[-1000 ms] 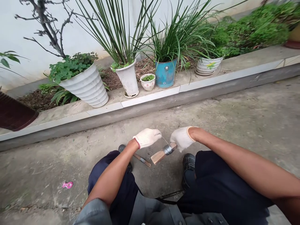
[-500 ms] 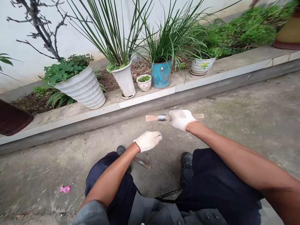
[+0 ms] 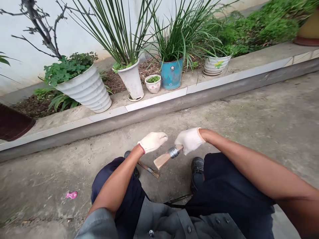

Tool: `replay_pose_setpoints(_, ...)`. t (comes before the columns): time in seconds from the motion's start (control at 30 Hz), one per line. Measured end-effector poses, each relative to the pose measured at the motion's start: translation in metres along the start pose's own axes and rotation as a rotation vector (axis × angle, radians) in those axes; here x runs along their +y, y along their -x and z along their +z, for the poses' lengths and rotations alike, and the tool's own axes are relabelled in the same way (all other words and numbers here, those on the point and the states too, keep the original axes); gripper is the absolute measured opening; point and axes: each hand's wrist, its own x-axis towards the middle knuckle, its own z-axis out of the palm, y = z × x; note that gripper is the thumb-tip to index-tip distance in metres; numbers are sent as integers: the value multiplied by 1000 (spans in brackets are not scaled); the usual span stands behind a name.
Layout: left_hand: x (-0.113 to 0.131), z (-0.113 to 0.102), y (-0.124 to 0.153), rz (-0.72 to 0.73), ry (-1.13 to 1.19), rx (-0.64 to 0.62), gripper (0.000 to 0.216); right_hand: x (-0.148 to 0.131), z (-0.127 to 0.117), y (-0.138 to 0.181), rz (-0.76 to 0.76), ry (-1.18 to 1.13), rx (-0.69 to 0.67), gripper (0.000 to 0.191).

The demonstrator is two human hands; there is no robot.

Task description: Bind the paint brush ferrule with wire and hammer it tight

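Note:
Both my hands wear white knit gloves and hover above the concrete ground between my knees. My right hand grips one end of a flat wooden stick that has a coil of thin grey wire wound around its middle. The stick slants down to the left. My left hand is closed in a pinch just left of the coil; the wire strand it held in the earlier frames is too fine to make out here. A second stick with a wire wrap lies on the ground by my left shoe.
A raised concrete kerb runs across ahead, carrying a ribbed white pot, a tall white pot, a small bowl pot, a blue pot and a patterned pot. A pink scrap lies at the left.
My right hand swung the stick out away from me and has brought it back down close to my left hand, tilted again. My left hand stayed nearly in place, pinched.

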Motion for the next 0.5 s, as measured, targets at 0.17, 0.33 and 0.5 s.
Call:
replay_pose_setpoints(0.17, 13, 3, 1, 14, 37, 21, 62, 8, -24, 10, 251, -181, 473, 37)
replay_pose_setpoints(0.33, 24, 9, 0, -43, 183, -69, 40, 33, -32, 1, 633, -68, 581, 35)
replay_pose_setpoints(0.5, 18, 7, 1, -4, 39, -61, 39, 27, -9, -13, 651, 150, 247, 36)
